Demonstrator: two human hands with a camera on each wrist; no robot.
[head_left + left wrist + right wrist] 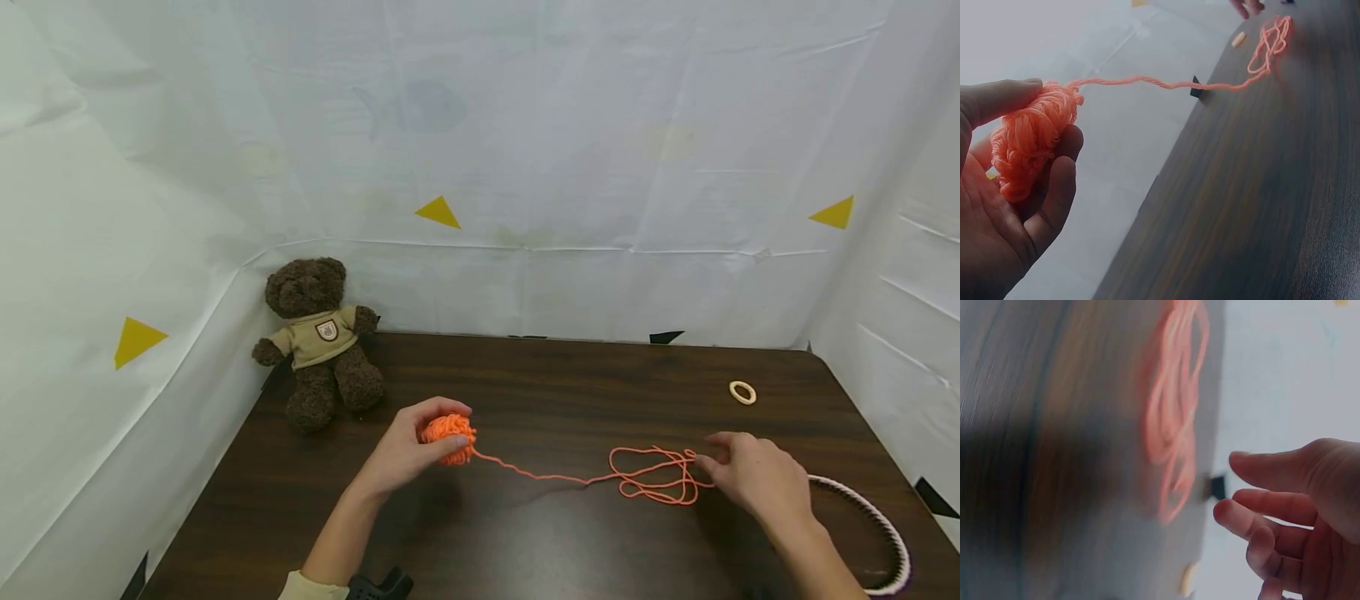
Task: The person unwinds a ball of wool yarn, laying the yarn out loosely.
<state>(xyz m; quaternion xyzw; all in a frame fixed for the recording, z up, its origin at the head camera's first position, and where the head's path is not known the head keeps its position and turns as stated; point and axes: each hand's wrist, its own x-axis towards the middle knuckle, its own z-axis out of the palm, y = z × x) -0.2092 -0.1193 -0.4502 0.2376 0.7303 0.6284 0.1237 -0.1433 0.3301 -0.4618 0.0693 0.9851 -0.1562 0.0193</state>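
The left hand grips the bunched ball of orange yarn above the dark brown wooden table; the right hand, its fingers loosely bent, holds nothing near the loose orange yarn loops; it seems best to guide the thin orange strand with light tension, avoiding knots.

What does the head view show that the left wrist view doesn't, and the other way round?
Only the head view shows the brown teddy bear, the white braided band and the cream left sleeve.

Only the left wrist view shows the palm side of the left hand.

Both show that hand holding the orange yarn ball, the strand running to loose loops on the table, the pale ring and the right hand, which the left wrist view cuts off.
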